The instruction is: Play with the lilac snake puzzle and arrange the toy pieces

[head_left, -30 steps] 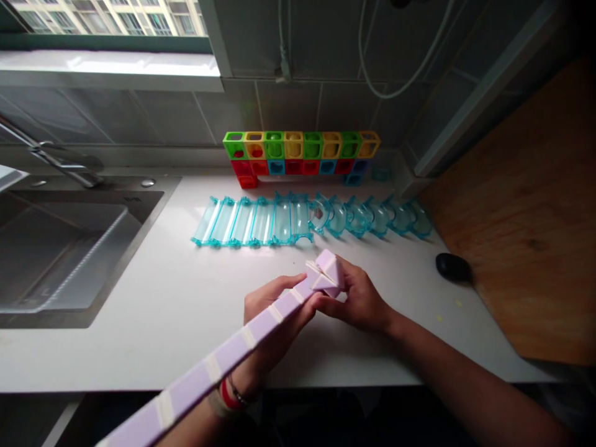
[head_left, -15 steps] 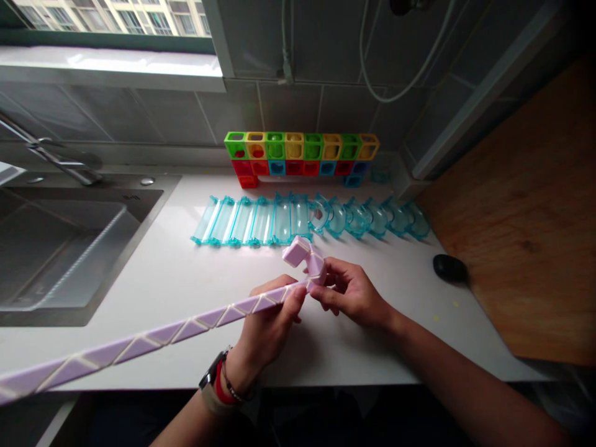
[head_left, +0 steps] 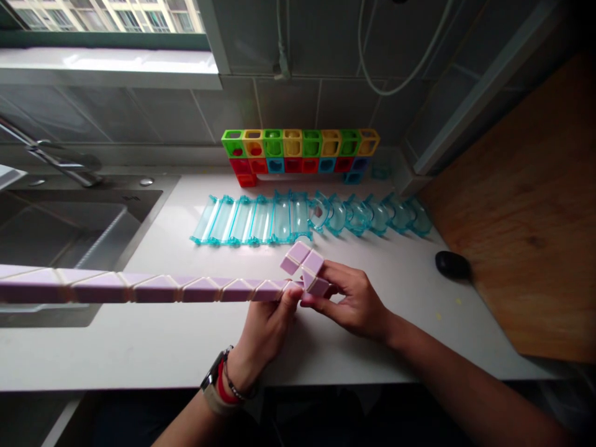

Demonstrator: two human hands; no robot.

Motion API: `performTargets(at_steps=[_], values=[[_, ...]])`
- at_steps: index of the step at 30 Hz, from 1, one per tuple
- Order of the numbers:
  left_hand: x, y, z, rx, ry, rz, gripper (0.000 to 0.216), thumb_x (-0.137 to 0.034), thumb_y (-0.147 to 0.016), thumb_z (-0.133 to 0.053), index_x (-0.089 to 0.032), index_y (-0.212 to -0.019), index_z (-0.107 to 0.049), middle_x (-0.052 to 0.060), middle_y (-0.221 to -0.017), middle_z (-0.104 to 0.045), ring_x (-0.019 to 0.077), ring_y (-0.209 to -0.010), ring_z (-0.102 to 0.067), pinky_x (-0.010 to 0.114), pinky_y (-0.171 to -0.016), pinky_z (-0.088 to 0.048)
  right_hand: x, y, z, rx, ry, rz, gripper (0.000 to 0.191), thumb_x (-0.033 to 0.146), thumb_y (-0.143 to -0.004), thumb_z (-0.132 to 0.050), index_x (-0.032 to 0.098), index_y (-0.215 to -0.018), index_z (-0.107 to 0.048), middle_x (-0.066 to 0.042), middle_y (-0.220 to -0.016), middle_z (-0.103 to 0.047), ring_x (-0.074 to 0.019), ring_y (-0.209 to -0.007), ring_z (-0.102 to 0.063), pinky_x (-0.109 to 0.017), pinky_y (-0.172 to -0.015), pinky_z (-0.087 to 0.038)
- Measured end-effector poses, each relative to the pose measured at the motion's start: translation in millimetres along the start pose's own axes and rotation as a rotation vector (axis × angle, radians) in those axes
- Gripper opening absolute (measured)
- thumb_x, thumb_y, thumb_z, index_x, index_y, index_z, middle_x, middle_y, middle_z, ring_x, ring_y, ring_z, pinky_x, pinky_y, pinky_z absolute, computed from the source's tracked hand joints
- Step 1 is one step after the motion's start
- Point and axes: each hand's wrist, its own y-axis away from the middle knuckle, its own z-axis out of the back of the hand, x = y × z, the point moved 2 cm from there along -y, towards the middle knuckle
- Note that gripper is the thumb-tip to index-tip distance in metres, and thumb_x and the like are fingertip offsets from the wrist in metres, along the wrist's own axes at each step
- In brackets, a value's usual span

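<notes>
A long lilac snake puzzle (head_left: 200,290) made of wedge segments with pale seams runs from the left edge to the middle, above the counter. Its right end is folded into a small hook. My left hand (head_left: 270,320) is closed around the straight part, close to the fold, with the thumb on top. My right hand (head_left: 354,298) pinches the folded end between thumb and fingers; some of its fingertips are hidden behind the segments. On my left wrist are a watch and bracelets.
Behind the hands, a row of clear teal plastic pieces (head_left: 261,220) lies on the white counter (head_left: 162,354). Colourful hollow cubes (head_left: 302,152) stand stacked by the wall. A black mouse (head_left: 452,265) is near the wooden board (head_left: 521,236) at right; a sink (head_left: 149,211) is at left.
The snake's long straight part has swung up at its left end and rolled, now lying nearly level across the view. The folded end has turned between my hands, which keep their grip.
</notes>
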Motion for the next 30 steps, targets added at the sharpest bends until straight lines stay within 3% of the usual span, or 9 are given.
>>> performTargets(at_steps=[3, 9, 12, 15, 19, 23, 27, 30], values=[[5.6, -1.4, 0.3, -0.006, -0.037, -0.024, 0.054, -0.062, -0.101, -0.045, -0.020, -0.070, -0.060, 0.001, -0.057, -0.054, 0.0151, -0.052, -0.050, 0.027, -0.050, -0.037, -2.9, -1.1, 1.4, -0.006, 0.067, 0.008, 0.033, 0.043, -0.090, -0.076, 0.019, -0.112, -0.073, -0.008, -0.099, -0.068, -0.0176, -0.076, -0.065, -0.027, -0.062, -0.058], [3.9, -4.0, 4.9, -0.072, -0.163, -0.047, 0.057, -0.061, -0.099, -0.049, -0.021, -0.060, -0.058, 0.001, -0.052, -0.052, 0.0160, -0.051, -0.049, 0.027, -0.051, -0.033, -3.2, 0.3, -2.3, 0.023, 0.176, 0.077, 0.024, 0.039, -0.092, -0.075, 0.017, -0.102, -0.072, -0.006, -0.089, -0.064, -0.0172, -0.074, -0.060, -0.030, -0.067, -0.054], [-2.8, -3.1, 4.9, -0.066, -0.198, -0.104, 0.059, -0.060, -0.103, -0.042, -0.019, -0.062, -0.058, 0.002, -0.057, -0.056, 0.0161, -0.056, -0.053, 0.028, -0.055, -0.036, -1.6, 0.3, -3.0, 0.023, 0.078, 0.002, 0.026, 0.042, -0.090, -0.076, 0.018, -0.099, -0.072, -0.006, -0.091, -0.065, -0.0172, -0.075, -0.061, -0.029, -0.064, -0.054], [-13.2, -2.6, 2.6, -0.016, -0.130, -0.141, 0.058, -0.058, -0.102, -0.045, -0.018, -0.066, -0.063, 0.005, -0.064, -0.062, 0.0170, -0.062, -0.058, 0.029, -0.061, -0.043, -1.5, -1.3, -1.3, 0.025, -0.176, -0.154, 0.032, 0.047, -0.090, -0.075, 0.017, -0.101, -0.069, -0.003, -0.085, -0.065, -0.0140, -0.066, -0.061, -0.025, -0.055, -0.053], [-23.2, -6.0, 0.4, 0.060, 0.118, -0.039, 0.032, -0.046, -0.097, -0.064, -0.016, -0.089, -0.071, 0.004, -0.076, -0.068, 0.0138, -0.059, -0.060, 0.027, -0.058, -0.048, -2.0, -3.4, 2.9, -0.025, -0.382, -0.210, 0.031, 0.046, -0.091, -0.073, 0.017, -0.093, -0.063, 0.001, -0.072, -0.064, -0.0109, -0.055, -0.059, -0.023, -0.051, -0.051], [-23.0, -11.9, 4.7, 0.023, 0.331, 0.032, 0.022, -0.039, -0.094, -0.070, -0.017, -0.094, -0.071, 0.000, -0.077, -0.064, 0.0096, -0.054, -0.056, 0.025, -0.053, -0.050, -4.9, -3.9, 2.8, -0.003, -0.440, -0.242, 0.035, 0.047, -0.092, -0.072, 0.017, -0.108, -0.064, -0.002, -0.079, -0.070, -0.0165, -0.065, -0.071, -0.028, -0.057, -0.061], [-21.8, -14.6, 8.6, -0.117, 0.313, 0.055, 0.022, -0.035, -0.084, -0.081, -0.016, -0.090, -0.071, -0.001, -0.071, -0.064, 0.0109, -0.056, -0.058, 0.023, -0.050, -0.054, -9.5, -4.0, 2.9, -0.050, -0.445, -0.246, 0.038, 0.042, -0.085, -0.081, 0.017, -0.110, -0.067, -0.004, -0.088, -0.071, -0.0187, -0.074, -0.073, -0.030, -0.062, -0.064], [-22.1, -14.6, 4.9, -0.049, 0.284, 0.169, 0.026, -0.037, -0.082, -0.082, -0.013, -0.089, -0.075, 0.005, -0.077, -0.068, 0.0148, -0.067, -0.063, 0.023, -0.050, -0.058, -11.4, -3.9, 5.0, -0.115, -0.380, -0.193, 0.037, 0.038, -0.076, -0.089, 0.018, -0.102, -0.070, -0.003, -0.090, -0.071, -0.0170, -0.076, -0.070, -0.030, -0.067, -0.064]])
